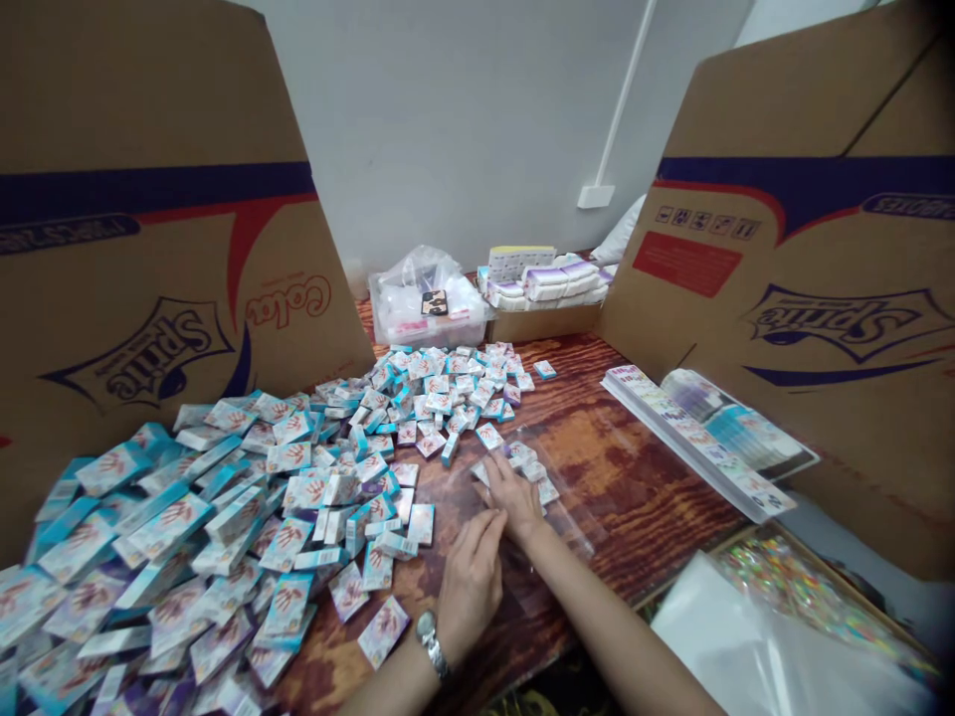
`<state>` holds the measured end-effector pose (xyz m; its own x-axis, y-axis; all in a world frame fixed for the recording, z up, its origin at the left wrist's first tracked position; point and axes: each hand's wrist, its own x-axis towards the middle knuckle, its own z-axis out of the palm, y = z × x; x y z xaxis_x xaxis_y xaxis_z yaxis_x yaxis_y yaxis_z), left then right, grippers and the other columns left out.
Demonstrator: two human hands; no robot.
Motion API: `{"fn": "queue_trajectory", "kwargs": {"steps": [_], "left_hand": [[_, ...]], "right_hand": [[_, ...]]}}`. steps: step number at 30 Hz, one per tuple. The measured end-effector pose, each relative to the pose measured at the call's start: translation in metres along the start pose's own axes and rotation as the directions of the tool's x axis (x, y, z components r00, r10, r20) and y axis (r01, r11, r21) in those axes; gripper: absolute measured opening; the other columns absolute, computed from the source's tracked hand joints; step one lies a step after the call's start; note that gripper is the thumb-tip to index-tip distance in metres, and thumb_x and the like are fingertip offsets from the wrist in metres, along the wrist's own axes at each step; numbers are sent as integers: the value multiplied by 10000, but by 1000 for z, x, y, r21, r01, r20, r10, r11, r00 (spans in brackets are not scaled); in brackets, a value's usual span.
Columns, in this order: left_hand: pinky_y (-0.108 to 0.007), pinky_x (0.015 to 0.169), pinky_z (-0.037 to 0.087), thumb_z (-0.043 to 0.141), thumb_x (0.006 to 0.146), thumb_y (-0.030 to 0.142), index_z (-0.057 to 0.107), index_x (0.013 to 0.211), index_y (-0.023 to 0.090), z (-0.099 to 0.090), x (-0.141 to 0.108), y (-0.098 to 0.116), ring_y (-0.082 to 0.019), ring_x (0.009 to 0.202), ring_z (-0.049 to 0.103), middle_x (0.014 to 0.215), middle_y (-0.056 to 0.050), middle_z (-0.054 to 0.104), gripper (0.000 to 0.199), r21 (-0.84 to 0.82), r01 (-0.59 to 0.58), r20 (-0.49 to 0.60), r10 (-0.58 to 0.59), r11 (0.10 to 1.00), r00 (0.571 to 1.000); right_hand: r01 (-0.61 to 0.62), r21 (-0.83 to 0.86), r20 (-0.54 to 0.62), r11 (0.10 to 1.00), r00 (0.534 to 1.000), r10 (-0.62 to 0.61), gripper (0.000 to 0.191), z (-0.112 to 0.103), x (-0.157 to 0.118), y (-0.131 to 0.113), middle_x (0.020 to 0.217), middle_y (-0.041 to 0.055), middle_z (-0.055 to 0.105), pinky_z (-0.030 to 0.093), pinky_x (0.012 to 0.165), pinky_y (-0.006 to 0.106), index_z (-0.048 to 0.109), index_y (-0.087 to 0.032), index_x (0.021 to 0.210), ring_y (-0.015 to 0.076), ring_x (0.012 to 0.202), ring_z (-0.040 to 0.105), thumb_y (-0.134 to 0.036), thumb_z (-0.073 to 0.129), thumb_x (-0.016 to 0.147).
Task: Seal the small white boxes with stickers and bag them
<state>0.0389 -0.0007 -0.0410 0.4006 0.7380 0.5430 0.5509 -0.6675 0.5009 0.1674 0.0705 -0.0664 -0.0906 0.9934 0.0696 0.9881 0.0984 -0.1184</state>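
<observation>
"Are the grips clamped on anything?"

"Can't tell. The left hand (470,587) curls, fingers together, just beside the right hand (513,500), whose fingers rest among small teal-edged cartons (520,454) on a clear plastic sheet (571,522), mid-tabletop (619,447)."

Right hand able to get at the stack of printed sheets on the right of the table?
Likely yes: the right hand lies over clear plastic film, and no small boxes sit between it and the printed sheets on the wooden table.
</observation>
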Motion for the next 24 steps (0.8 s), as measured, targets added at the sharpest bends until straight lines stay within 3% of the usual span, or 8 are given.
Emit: {"fn": "queue_trajectory", "kwargs": {"steps": [3, 6, 9, 11, 14, 16, 20, 24], "left_hand": [[-363, 902, 523, 336, 793, -35, 475, 1280, 139, -2, 2, -2, -194, 1088, 561, 1145, -137, 590, 535, -6, 17, 4, -17, 1000, 1000], [-366, 906, 519, 342, 791, -31, 470, 1283, 143, -4, 4, -6, -195, 1091, 559, 1157, -131, 585, 537, -6, 47, 20, -47, 999, 999], [-362, 910, 514, 351, 792, -26, 472, 1277, 140, -4, 6, -7, -194, 1089, 559, 1156, -132, 584, 527, 1, 43, 15, -43, 999, 999], [-360, 914, 510, 352, 795, -27, 475, 1271, 139, -4, 6, -7, -192, 1089, 558, 1152, -132, 584, 519, 8, 32, 16, -32, 999, 999], [-358, 916, 508, 349, 804, -30, 471, 1270, 134, -3, 7, -9, -191, 1093, 555, 1153, -135, 579, 509, 13, 13, 15, -14, 1000, 1000], [-358, 909, 513, 348, 805, -32, 467, 1270, 135, -3, 8, -11, -192, 1086, 557, 1148, -136, 577, 508, 13, 7, 8, -7, 1000, 1000], [-370, 903, 517, 354, 805, -32, 472, 1263, 149, -3, 10, -15, -200, 1085, 559, 1147, -130, 576, 507, 16, 16, 1, -16, 1000, 1000], [-368, 906, 516, 364, 811, -28, 476, 1258, 152, -2, 11, -16, -201, 1084, 562, 1149, -126, 576, 495, 19, 23, 5, -23, 1000, 1000]], "right_hand": [[-32, 0, 17, 1000, 999, 32, 512, -2, 0, 0, 1442, 189, 337, 556, 677, 318, 370, -195, 1390, 225, 855, 664, -347, 444, 907], [45, 55, -22, 997, 999, -44, 569, 0, -8, 5, 1449, 173, 329, 551, 773, 330, 329, -190, 1415, 232, 979, 629, -203, 477, 866], [117, 91, -73, 989, 991, -111, 532, 4, -12, 9, 1428, 153, 375, 523, 854, 292, 404, -169, 1373, 215, 1081, 583, -96, 446, 847], [88, 85, -81, 992, 993, -81, 480, 6, -11, 9, 1405, 156, 408, 526, 841, 281, 457, -160, 1332, 209, 1065, 594, -74, 414, 863], [45, 77, -74, 996, 997, -39, 468, 4, -8, 6, 1408, 169, 395, 548, 781, 297, 454, -170, 1334, 215, 990, 629, -85, 413, 876], [87, 104, -67, 991, 995, -81, 492, -1, -12, 8, 1435, 170, 351, 551, 773, 307, 414, -180, 1362, 221, 997, 625, -115, 438, 875], [178, 188, -114, 966, 981, -158, 439, -15, -35, 26, 1412, 155, 374, 499, 893, 307, 411, -169, 1351, 218, 1139, 538, -176, 413, 912], [5, 69, 13, 998, 1000, -6, 307, -26, -58, 42, 1144, 126, 561, 508, 825, 308, 523, -185, 1210, 216, 992, 598, -270, 420, 934]]}}
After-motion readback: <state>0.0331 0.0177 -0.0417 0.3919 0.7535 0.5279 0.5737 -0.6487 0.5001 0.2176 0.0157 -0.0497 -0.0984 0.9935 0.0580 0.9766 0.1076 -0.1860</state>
